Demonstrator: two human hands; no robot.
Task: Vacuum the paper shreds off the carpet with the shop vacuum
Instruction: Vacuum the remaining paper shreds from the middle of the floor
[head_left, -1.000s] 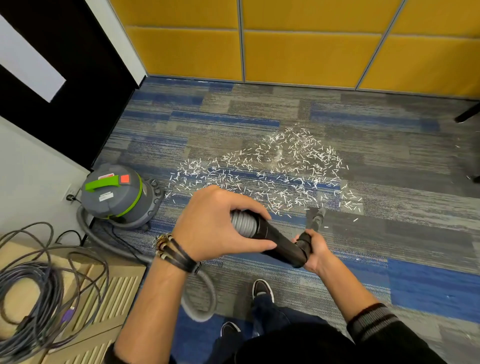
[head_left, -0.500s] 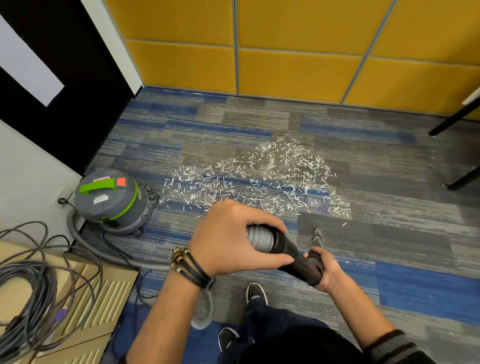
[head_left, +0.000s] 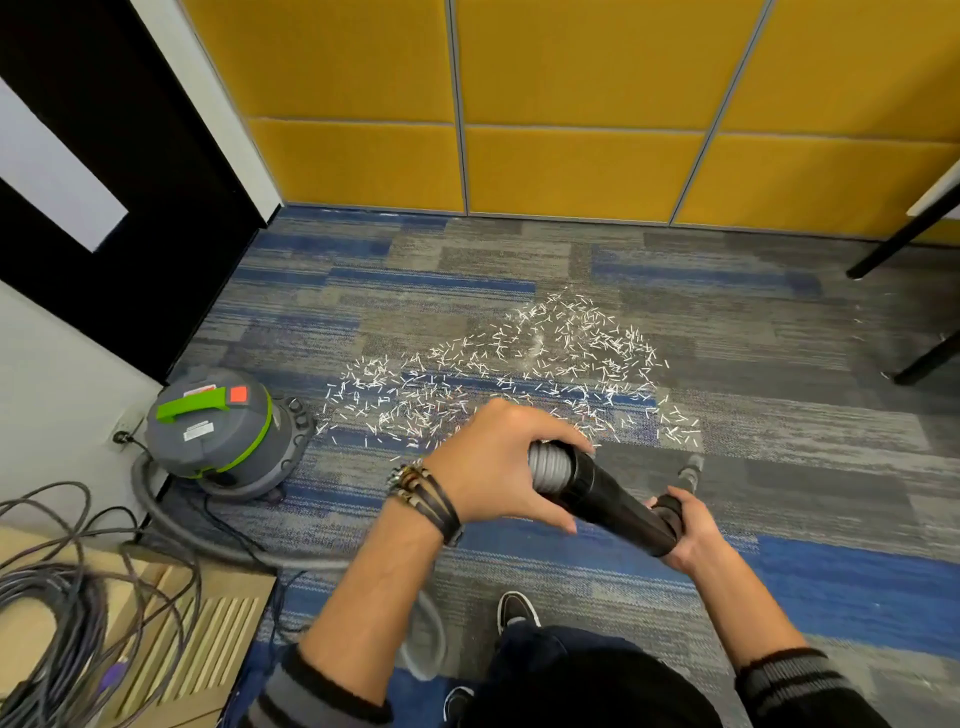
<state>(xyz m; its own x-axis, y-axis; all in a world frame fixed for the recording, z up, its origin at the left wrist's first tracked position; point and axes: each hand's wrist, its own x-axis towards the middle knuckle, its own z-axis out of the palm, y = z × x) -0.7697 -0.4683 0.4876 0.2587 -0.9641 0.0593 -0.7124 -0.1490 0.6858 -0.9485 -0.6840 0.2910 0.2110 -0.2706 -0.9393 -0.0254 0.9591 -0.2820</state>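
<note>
White paper shreds (head_left: 519, 374) still cover the carpet (head_left: 789, 467); the nozzle (head_left: 691, 465) has apparently slid back off their edge, left hand (head_left: 498, 462) and right hand (head_left: 688, 538) both keeping a closed grip round the wand (head_left: 618, 499).

Can't really see where the nozzle (head_left: 691, 464) meets the carpet (head_left: 779, 467). It's small and kinda soft, and the right hand (head_left: 691, 530) covers where it joins the black tube (head_left: 618, 499). The left hand (head_left: 498, 467) hides the near edge of the paper shreds (head_left: 519, 364) and part of the ribbed cuff (head_left: 548, 467). The grey hose (head_left: 218, 543) vanishes behind the left forearm (head_left: 374, 587). The labels (head_left: 198, 431) on the shop vacuum (head_left: 223, 457) are too tiny to read. The cable coil (head_left: 67, 623) gets chopped by the left and bottom edges, and the table legs (head_left: 904, 244) by the right edge. Both shoes (head_left: 517, 613) are half under the dark trousers (head_left: 530, 644).
</note>
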